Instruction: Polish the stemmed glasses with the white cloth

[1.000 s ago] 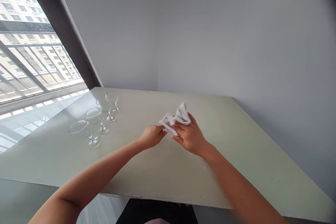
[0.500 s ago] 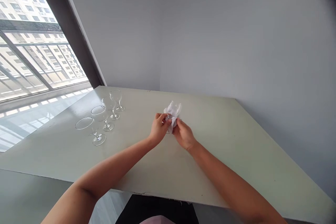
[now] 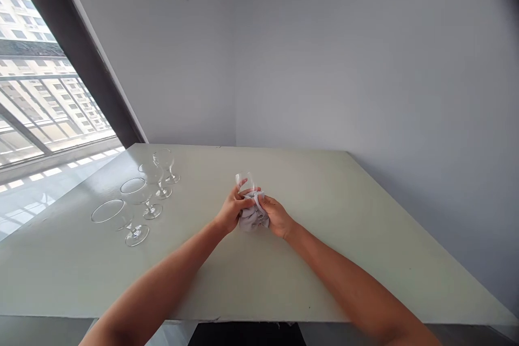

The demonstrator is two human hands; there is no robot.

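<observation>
Above the middle of the table, a clear stemmed glass is held with its bowl pointing away from me. My left hand has its fingers wrapped around the bowl of this glass. A crumpled white cloth covers the lower part of the glass and hangs toward me. My right hand pinches the cloth against the glass from the right side. The cloth hides the glass's stem and foot.
Several clear stemmed glasses stand upright in a row on the left of the pale table, the nearest glass's foot toward me. Grey walls rise behind the table, and a window is at the left.
The cloth has shifted from around the bowl to the glass's lower part, nearer me. My left hand's fingers have moved up onto the bowl. The camera view has turned slightly.
</observation>
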